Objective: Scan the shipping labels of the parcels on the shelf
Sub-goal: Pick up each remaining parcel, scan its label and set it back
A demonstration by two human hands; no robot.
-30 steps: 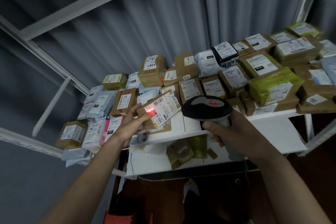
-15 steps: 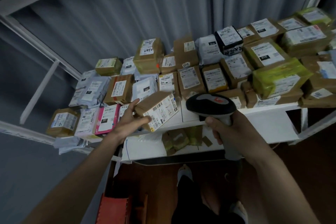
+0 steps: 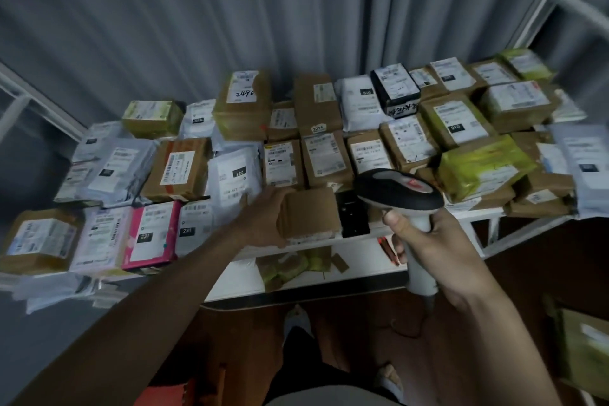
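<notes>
Several labelled parcels cover the white shelf [image 3: 478, 212], brown boxes and pale mailer bags. My left hand [image 3: 263, 217] grips a small brown cardboard parcel [image 3: 313, 212] at the shelf's front edge; its plain side faces up and its label shows only as a strip at the lower edge. My right hand [image 3: 428, 241] holds a barcode scanner [image 3: 397, 189] by its white handle, the black and grey head hovering just right of that parcel. No red scan light shows.
A pink parcel [image 3: 153, 234] and white mailers lie front left. A yellow-green wrapped box [image 3: 481, 166] sits right of the scanner. A black flat item [image 3: 354, 217] lies beside the held parcel. A lower shelf [image 3: 359, 265] holds crumpled packets. Grey curtain behind.
The left hand has turned the small brown parcel so its label no longer faces up and lowered it onto the shelf's front edge. The red scan spot has gone. The scanner stays beside it.
</notes>
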